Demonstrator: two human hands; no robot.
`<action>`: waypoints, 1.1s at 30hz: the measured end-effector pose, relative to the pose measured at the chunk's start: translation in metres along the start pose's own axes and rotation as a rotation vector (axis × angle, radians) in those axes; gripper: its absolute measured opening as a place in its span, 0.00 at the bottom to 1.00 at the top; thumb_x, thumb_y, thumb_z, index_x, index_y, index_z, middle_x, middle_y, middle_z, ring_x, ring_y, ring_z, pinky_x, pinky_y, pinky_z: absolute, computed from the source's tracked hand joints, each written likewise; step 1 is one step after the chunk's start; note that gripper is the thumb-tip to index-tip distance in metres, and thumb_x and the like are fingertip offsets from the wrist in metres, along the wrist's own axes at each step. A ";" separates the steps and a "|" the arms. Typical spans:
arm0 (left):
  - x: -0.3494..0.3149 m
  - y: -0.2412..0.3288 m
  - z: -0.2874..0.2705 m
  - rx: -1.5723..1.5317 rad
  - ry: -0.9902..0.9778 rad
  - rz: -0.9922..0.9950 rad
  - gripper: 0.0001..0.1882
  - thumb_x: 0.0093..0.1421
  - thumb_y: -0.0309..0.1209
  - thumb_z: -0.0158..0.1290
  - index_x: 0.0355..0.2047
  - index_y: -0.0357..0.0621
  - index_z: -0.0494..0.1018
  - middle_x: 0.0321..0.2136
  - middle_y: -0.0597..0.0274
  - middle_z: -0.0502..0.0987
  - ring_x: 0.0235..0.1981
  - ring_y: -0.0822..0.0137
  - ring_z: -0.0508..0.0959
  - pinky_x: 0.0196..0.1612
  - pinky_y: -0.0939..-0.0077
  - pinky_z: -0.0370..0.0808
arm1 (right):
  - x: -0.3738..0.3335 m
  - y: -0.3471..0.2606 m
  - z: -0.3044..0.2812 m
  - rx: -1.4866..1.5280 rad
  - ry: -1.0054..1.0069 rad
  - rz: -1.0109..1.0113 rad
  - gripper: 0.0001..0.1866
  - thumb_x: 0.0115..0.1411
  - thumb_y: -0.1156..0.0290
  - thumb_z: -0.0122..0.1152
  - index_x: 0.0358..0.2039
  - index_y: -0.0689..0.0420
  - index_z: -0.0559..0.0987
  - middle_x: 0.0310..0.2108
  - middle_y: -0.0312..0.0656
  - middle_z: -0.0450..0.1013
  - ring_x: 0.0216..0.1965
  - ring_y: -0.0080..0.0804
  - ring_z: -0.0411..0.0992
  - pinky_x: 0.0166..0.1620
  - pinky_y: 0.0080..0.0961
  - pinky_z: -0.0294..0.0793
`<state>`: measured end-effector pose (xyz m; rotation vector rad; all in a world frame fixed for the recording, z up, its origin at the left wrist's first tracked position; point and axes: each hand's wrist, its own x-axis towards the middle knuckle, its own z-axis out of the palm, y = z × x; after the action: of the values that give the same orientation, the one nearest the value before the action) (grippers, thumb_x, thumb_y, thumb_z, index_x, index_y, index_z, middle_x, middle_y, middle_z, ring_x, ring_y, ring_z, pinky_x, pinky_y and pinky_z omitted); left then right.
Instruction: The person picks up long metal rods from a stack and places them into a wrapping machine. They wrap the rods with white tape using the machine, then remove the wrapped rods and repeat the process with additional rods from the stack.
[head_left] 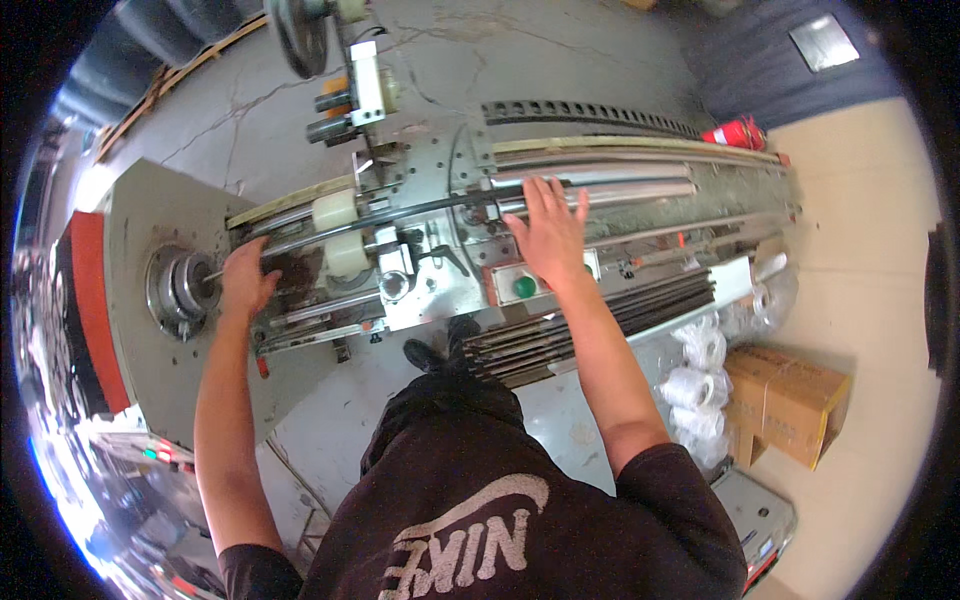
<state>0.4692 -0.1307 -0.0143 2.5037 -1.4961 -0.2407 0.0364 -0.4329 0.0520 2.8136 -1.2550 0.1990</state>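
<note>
A long dark metal rod [385,216] lies slantwise over a lathe-like machine, from the round chuck [185,290] on the left toward the middle carriage. My left hand [247,284] is curled round the rod close to the chuck; its fingertips are partly hidden. Over the rod's right part, my right hand [550,232] rests with fingers stretched out. It touches the carriage [430,300] area, and what lies under the palm is hidden. White rollers [347,254] sit along the rod between my hands. A green push button [525,287] is just below my right hand.
Several dark rods [530,350] lie in a rack on the near side. Plastic-wrapped rolls [695,390] and a cardboard box [790,400] stand at the right. A handwheel [300,35] rises on the far side. A red cylinder [735,133] lies by the machine's far right end.
</note>
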 end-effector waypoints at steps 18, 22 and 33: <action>0.041 0.091 -0.015 0.066 -0.228 0.037 0.31 0.51 0.36 0.70 0.57 0.51 0.76 0.49 0.49 0.83 0.52 0.44 0.81 0.54 0.51 0.78 | 0.006 -0.056 0.004 0.070 0.072 -0.014 0.35 0.68 0.49 0.61 0.68 0.57 0.70 0.69 0.44 0.67 0.74 0.46 0.59 0.74 0.69 0.42; 0.043 0.104 -0.015 0.063 -0.198 0.080 0.31 0.51 0.35 0.70 0.55 0.46 0.75 0.47 0.48 0.83 0.50 0.41 0.80 0.54 0.50 0.77 | 0.009 -0.071 0.007 0.106 0.071 -0.032 0.35 0.69 0.48 0.60 0.68 0.58 0.70 0.69 0.45 0.67 0.74 0.46 0.58 0.74 0.70 0.39; 0.022 0.014 -0.022 0.047 -0.091 0.081 0.32 0.53 0.34 0.70 0.58 0.46 0.73 0.53 0.49 0.81 0.55 0.44 0.79 0.59 0.52 0.74 | 0.012 -0.100 0.006 0.071 0.070 -0.040 0.34 0.69 0.48 0.58 0.69 0.55 0.70 0.69 0.42 0.68 0.74 0.43 0.60 0.75 0.66 0.39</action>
<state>0.4731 -0.1547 0.0100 2.4922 -1.6536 -0.3134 0.1194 -0.3752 0.0480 2.8604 -1.1989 0.3435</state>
